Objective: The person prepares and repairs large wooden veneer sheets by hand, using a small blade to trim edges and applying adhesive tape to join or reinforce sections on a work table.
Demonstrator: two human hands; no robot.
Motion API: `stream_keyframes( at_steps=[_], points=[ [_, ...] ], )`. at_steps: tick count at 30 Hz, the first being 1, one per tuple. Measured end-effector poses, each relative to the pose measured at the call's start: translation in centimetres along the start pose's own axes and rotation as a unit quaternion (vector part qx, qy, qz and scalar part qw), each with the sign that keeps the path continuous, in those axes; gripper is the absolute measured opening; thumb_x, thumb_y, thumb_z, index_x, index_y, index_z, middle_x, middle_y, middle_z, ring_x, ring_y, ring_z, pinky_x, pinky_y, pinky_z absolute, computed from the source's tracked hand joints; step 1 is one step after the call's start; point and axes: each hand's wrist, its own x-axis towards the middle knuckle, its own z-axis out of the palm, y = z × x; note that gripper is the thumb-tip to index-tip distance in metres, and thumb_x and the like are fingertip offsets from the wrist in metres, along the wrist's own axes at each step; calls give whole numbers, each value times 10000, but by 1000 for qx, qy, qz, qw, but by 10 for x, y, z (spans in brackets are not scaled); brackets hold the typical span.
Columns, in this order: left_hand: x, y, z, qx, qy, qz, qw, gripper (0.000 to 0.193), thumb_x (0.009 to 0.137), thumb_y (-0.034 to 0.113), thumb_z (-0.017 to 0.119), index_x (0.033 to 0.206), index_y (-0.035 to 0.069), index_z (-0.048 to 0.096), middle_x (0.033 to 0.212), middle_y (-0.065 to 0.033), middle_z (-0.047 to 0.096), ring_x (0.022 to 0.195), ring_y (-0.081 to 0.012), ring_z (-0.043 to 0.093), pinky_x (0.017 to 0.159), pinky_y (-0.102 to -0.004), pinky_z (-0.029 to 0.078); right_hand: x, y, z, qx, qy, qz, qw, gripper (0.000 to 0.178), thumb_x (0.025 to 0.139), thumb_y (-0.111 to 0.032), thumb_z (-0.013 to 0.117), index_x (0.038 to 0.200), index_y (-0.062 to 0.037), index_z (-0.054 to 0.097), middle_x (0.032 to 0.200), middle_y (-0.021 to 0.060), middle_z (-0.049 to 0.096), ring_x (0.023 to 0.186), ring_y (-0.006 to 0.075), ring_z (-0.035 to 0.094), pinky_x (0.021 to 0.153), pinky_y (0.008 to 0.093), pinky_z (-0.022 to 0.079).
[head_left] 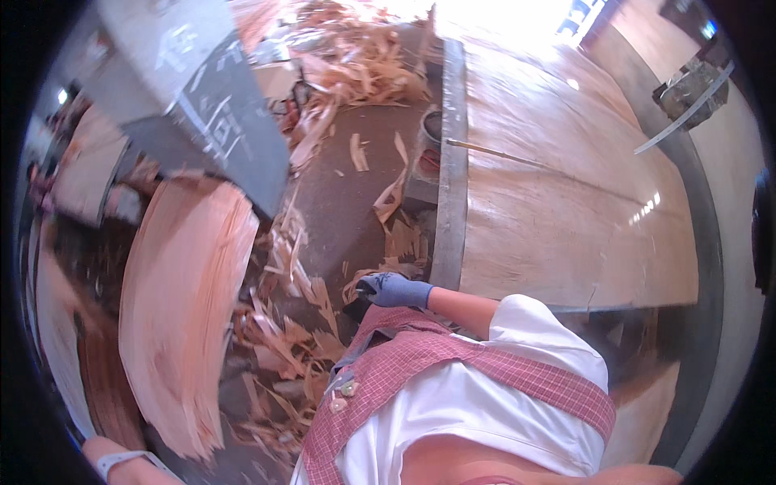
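Note:
My right hand (394, 288) wears a blue glove and reaches left across my body, level with the near corner of a long work table (449, 186). Its fingers are curled just above torn veneer scraps (295, 339) on the dark floor; I cannot tell whether they grip anything. A wide sheet of pale veneer (566, 210) lies flat on the table. Of my left arm only the wrist with a white band (117, 462) shows at the lower left edge; the hand itself is cut off. I wear a white shirt and a pink checked apron (420, 356).
A curved stack of reddish veneer sheets (186, 307) stands at the left, blurred. Behind it is a grey slab with chalk marks (218, 113). More scraps are heaped at the top (356, 65). A thin stick (493, 153) lies on the sheet, and a dark bowl (432, 125) sits by the table edge.

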Motion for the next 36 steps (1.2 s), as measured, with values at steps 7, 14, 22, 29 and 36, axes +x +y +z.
stream_keyframes(
  at_steps=[7, 14, 22, 29, 36],
  points=[
    [176, -194, 49, -51, -212, -67, 974, 957, 845, 623, 537, 1533, 56, 190, 1569, -181, 238, 1439, -314, 259, 1166, -501, 230, 124, 25, -53, 32, 66, 55, 996, 239, 878, -299, 592, 991, -89, 608, 951, 178, 654, 896, 381, 640, 786, 459, 508],
    [307, -310, 156, -199, -430, -15, 880, 900, 879, 589, 507, 1533, 54, 196, 1571, -180, 236, 1442, -307, 254, 1167, -485, 229, 181, 53, -136, -24, 158, 159, 974, 214, 917, -298, 571, 989, -98, 596, 916, 173, 645, 838, 379, 635, 732, 479, 497],
    [384, -371, 278, -403, -598, 112, 684, 835, 918, 549, 473, 1532, 52, 203, 1574, -179, 234, 1447, -300, 249, 1168, -466, 227, 205, 106, -172, -19, 342, 341, 876, 197, 898, -263, 576, 1042, -129, 577, 904, 154, 652, 869, 345, 649, 747, 457, 501],
    [429, -411, 351, -476, -632, 169, 588, 779, 952, 515, 442, 1532, 50, 210, 1577, -179, 232, 1450, -293, 244, 1170, -450, 225, 185, 133, -259, 31, 587, 439, 679, 224, 901, -268, 572, 1034, -89, 599, 947, 194, 668, 883, 378, 649, 761, 471, 504],
    [479, -499, 447, -526, -599, 176, 577, 723, 986, 480, 412, 1532, 49, 216, 1579, -178, 230, 1454, -287, 239, 1171, -434, 224, 156, 217, -296, -33, 625, 657, 421, 703, 852, -461, 678, 1343, -17, 441, 1192, 266, 593, 1043, 411, 614, 889, 473, 494]
  ],
)
